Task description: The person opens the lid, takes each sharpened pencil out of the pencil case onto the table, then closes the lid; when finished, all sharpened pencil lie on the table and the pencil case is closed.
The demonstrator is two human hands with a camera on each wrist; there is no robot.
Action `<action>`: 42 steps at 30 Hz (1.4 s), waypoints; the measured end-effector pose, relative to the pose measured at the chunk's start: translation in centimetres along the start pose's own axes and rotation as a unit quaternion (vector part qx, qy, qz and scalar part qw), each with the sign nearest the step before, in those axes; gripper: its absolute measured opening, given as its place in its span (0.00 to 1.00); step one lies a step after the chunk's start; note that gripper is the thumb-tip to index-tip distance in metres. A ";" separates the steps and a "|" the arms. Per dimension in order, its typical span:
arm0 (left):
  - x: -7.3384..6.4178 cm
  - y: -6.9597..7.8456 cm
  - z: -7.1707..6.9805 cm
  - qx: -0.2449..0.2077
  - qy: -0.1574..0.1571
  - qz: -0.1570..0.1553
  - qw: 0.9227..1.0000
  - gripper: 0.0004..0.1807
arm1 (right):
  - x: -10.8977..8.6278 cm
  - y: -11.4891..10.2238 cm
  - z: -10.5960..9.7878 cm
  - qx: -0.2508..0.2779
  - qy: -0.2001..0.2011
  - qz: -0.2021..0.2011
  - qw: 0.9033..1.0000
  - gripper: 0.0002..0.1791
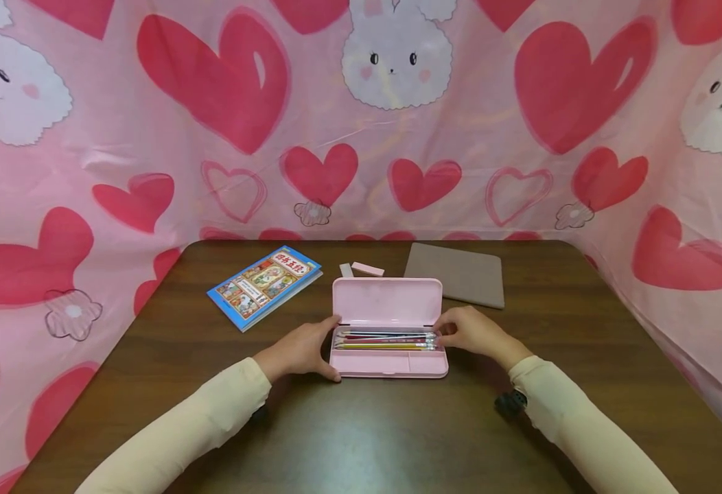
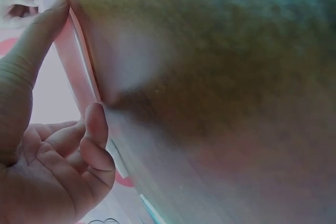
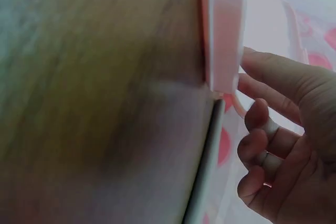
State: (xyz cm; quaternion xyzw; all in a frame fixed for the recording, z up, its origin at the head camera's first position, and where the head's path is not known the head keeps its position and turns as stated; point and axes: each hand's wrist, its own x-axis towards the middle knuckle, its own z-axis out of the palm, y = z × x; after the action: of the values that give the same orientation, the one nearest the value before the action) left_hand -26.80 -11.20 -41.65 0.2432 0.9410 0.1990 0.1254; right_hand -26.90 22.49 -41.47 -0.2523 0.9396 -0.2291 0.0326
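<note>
A pink pencil case lies on the table with its lid raised. Several pencils fill its back compartment, their ferrule ends toward the right. My left hand holds the case's left end, with the thumb at the front corner and the fingers farther back. At the right end, my right hand reaches over the rim, thumb and forefinger beside the pencil ends. In the right wrist view the case wall hides those two fingertips; the other fingers are curled.
Left of the case lies a blue-covered book. Behind the case are a small whitish block and a pink strip-like block. A flat grey-brown folder or notebook lies behind the right hand, and a heart-patterned curtain surrounds the table.
</note>
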 end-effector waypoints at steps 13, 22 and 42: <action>0.1 0.2 -0.1 0.016 -0.011 0.002 1.000 0.57 | 0.7 -0.3 0.4 0.029 -0.013 0.017 0.999 0.05; 0.1 0.3 -0.2 0.020 -0.009 -0.003 1.000 0.57 | -0.1 1.3 -0.5 0.067 0.040 0.006 0.997 0.04; 0.2 0.1 -0.1 0.026 -0.011 -0.006 1.000 0.58 | -3.9 6.1 -3.6 0.193 0.103 0.067 0.973 0.10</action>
State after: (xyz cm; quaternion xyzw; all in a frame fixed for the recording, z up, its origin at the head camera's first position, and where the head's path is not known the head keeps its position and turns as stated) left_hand -26.98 -11.01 -41.49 0.2425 0.9460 0.1712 0.1302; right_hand -26.96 30.52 -41.20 -0.1527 0.8907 -0.4282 -0.0010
